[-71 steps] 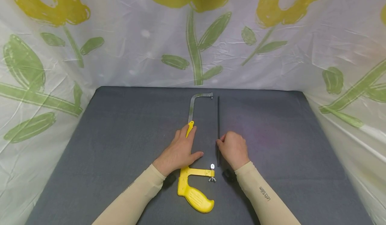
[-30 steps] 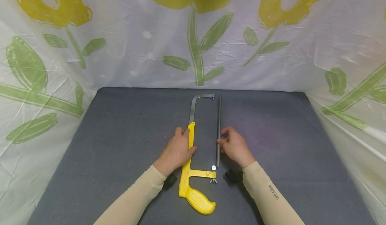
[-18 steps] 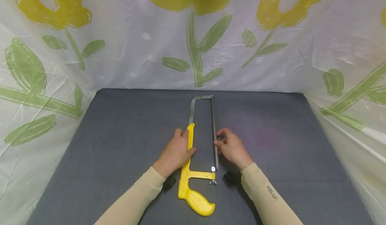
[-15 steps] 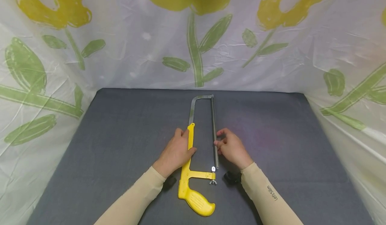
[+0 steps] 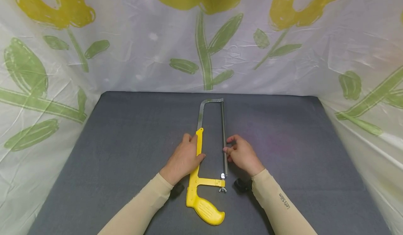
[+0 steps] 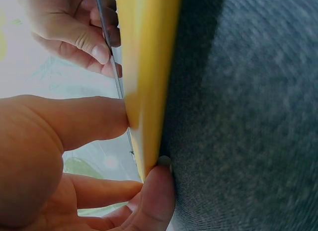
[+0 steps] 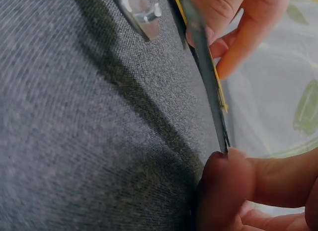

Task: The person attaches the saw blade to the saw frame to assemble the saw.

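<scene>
A hacksaw frame (image 5: 199, 142) with a yellow handle (image 5: 208, 211) and a grey bent far arm lies on the table, handle towards me. My left hand (image 5: 182, 158) grips its yellow middle bar, thumb on one side and fingers on the other; the left wrist view shows the bar (image 6: 149, 67) close up. Between thumb and fingers, my right hand (image 5: 245, 156) pinches a grey hacksaw blade (image 5: 223, 126). Its far end meets the tip of the far arm. The blade's near end sits right beside the near blade post (image 5: 223, 176), above a wing nut (image 5: 222, 190).
A dark grey cloth covers the table (image 5: 132, 123). Behind it and at both sides hangs a white curtain (image 5: 126, 53) with printed yellow flowers. Black devices (image 5: 241, 185) sit below both wrists.
The right hand has turned the blade and brought it left from beside the frame to the far arm's tip. Its near end has since edged closer to the near post. The left hand now grips the bar.
</scene>
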Demonstrator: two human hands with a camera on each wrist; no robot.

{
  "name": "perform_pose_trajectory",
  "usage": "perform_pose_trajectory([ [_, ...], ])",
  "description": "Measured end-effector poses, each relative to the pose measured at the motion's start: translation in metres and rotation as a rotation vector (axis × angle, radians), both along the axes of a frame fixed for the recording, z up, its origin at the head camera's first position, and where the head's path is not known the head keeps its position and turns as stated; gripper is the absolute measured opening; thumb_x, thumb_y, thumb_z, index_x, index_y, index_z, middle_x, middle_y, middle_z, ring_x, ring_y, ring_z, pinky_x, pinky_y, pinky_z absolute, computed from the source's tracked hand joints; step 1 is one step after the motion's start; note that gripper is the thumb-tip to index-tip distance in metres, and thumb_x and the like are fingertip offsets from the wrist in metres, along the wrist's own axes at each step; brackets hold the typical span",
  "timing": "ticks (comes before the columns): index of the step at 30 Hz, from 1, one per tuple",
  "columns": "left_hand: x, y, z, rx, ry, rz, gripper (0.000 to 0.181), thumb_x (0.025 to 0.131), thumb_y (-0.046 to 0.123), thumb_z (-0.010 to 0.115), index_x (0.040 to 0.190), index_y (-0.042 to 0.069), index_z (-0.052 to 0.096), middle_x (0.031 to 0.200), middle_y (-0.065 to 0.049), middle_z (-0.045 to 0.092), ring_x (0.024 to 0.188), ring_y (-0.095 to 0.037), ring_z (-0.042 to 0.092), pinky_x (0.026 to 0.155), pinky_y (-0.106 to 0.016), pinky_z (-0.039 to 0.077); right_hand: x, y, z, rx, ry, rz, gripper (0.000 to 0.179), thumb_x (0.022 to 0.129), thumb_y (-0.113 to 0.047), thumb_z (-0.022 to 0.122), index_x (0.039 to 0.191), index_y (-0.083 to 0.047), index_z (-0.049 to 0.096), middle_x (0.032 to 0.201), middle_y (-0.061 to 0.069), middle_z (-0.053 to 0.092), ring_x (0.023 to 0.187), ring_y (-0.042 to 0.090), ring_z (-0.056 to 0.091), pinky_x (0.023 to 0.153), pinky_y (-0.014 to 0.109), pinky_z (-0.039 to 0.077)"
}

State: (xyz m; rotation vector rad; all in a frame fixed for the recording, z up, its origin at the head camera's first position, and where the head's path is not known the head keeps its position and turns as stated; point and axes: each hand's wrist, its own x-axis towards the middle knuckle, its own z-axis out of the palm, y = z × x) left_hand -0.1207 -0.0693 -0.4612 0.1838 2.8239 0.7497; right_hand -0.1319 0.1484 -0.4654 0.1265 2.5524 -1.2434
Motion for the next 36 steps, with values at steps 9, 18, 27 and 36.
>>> perform_pose_trajectory([
  [9,-0.0001,0.0003,-0.0004,-0.021,-0.010,0.000,0.082,0.099,0.028,0.081,0.163,-0.004,0.042,0.139,-0.020,0.051,0.087,-0.020,0.062,0.076,-0.032,0.059,-0.0010,-0.0030,-0.0028,0.065,0.024,-0.022,0.034,0.099,-0.019,0.079,0.126,-0.005,0.064,0.081,0.004,0.079,0.072,0.016,0.064,0.068,0.030,0.046],
  [18,-0.0012,0.0010,-0.0004,-0.030,-0.014,-0.004,0.082,0.099,0.028,0.081,0.164,-0.003,0.041,0.140,-0.020,0.051,0.088,-0.020,0.062,0.076,-0.032,0.059,-0.0014,-0.0038,-0.0041,0.082,0.024,-0.019,0.033,0.098,-0.020,0.080,0.125,-0.006,0.065,0.081,0.002,0.079,0.073,0.017,0.064,0.070,0.030,0.045],
  [27,-0.0016,0.0007,0.0005,-0.033,-0.018,0.001,0.082,0.099,0.029,0.081,0.164,-0.003,0.041,0.139,-0.020,0.051,0.088,-0.020,0.061,0.076,-0.032,0.059,-0.0013,-0.0061,-0.0034,0.106,0.032,-0.016,0.034,0.098,-0.020,0.081,0.124,-0.007,0.066,0.081,0.003,0.078,0.072,0.018,0.065,0.069,0.031,0.046],
  [36,-0.0024,0.0014,0.0005,-0.033,-0.015,-0.004,0.083,0.099,0.028,0.081,0.164,-0.004,0.040,0.139,-0.020,0.050,0.087,-0.020,0.061,0.077,-0.033,0.059,-0.0015,-0.0070,-0.0031,0.144,0.053,-0.018,0.035,0.096,-0.022,0.083,0.123,-0.008,0.066,0.083,0.003,0.078,0.070,0.018,0.064,0.067,0.031,0.045],
])
